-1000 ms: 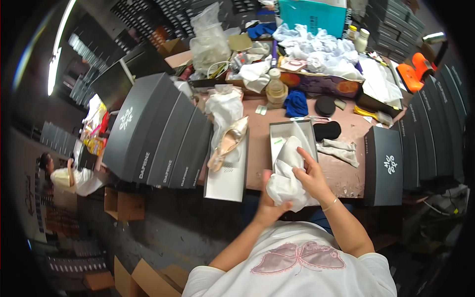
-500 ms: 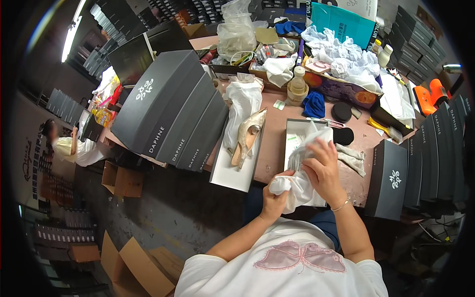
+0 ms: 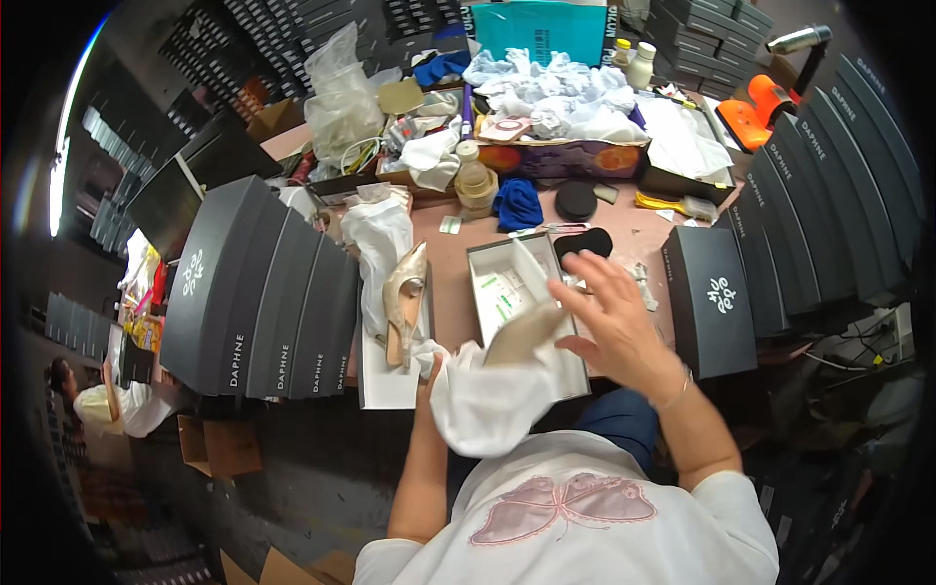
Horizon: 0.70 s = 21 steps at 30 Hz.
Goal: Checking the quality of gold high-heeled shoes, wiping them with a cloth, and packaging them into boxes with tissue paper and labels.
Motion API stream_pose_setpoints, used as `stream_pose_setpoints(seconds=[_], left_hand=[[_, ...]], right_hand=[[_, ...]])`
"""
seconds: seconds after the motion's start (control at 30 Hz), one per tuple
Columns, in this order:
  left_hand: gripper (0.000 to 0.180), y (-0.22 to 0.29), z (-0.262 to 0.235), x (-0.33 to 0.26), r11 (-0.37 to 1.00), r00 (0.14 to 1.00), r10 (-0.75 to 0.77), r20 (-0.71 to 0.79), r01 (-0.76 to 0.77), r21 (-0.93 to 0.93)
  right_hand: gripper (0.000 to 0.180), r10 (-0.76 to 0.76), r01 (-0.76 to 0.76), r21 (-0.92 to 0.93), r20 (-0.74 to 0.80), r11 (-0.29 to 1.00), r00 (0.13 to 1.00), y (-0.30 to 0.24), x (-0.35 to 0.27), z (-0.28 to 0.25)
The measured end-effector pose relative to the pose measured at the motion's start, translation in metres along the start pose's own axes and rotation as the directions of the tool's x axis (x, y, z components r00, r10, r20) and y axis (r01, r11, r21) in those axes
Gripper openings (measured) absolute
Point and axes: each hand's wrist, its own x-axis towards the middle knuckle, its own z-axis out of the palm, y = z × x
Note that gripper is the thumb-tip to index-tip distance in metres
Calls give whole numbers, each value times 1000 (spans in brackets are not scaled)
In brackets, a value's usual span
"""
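Observation:
My left hand, fingers partly hidden, grips loose white wrapping that hangs blurred in front of me. Out of the wrapping sticks a beige shoe, also blurred. Just right of it is my right hand, its fingers spread and holding nothing I can see. Beneath the shoe stands an open shoe box with white paper and small green-marked packets inside. To the left, a second open box holds a pale slingback shoe beside white tissue.
Dark closed shoe boxes stand in rows at the left and right. Along the back are a carton of crumpled paper, a bottle, a blue cloth and a round black tin. A person is far left.
The view has shifted. The wrapping, bunched between both hands before, now hangs from my left hand farther left, with the beige shoe showing. My right hand has come off the wrapping and spread its fingers.

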Motion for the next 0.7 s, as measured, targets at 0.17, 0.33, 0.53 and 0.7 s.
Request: stream_pose_setpoints(seconds=[0.17,0.33,0.53,0.7], left_hand=[[52,17,-21,20,971,983,-135,122,156,-180],[68,93,42,2,888,843,448,-297,-457,42],[53,-25,65,50,-191,633,-119,765,-771,608],[59,53,72,36,832,915,101,391,-293,471]], right_hand=[[51,21,-138,212,477,968,879,34,-37,18],[46,601,-630,268,188,729,776,101,-84,38],[40,797,-709,589,171,388,579,119,-88,15],[44,518,-595,458,296,660,802,107,-84,-47]])
